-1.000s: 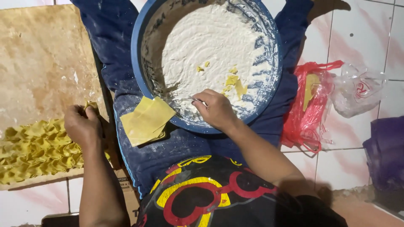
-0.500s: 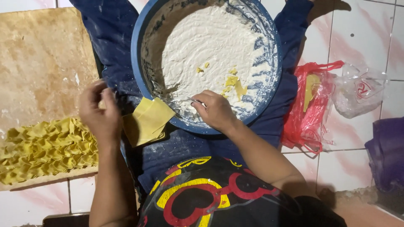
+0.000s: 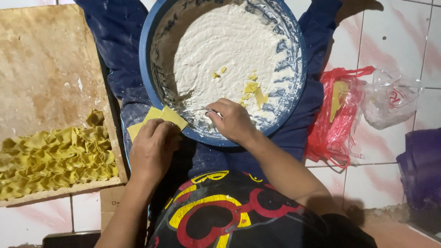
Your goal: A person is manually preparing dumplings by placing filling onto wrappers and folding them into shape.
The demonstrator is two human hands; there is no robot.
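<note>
**Filling wrappers over the basin**

Folded pieces [image 3: 55, 154] line the board [image 3: 46, 59]; left hand [image 3: 154, 149] lies flat, uncurled, on the wrappers [image 3: 161, 117] at the basin [image 3: 147, 50] rim; right hand [image 3: 234, 120] pinches a small tool, apparently scooping white filling [image 3: 220, 46]; the next move likely needs one wrapper lifted free.

The left hand [image 3: 154, 149] covers the lower part of the yellow wrapper stack [image 3: 161, 117], so how many sheets lie there cannot be told. The right hand [image 3: 232, 120] hides most of a thin utensil [image 3: 198, 109]; only a short metallic stretch shows at its nine o'clock, too small to name. The blue basin [image 3: 148, 69] loses its twelve o'clock rim to the frame's edge. The wooden board [image 3: 50, 69] is cut off at nine o'clock, as is the purple cloth [image 3: 422, 167] at three o'clock.
</note>
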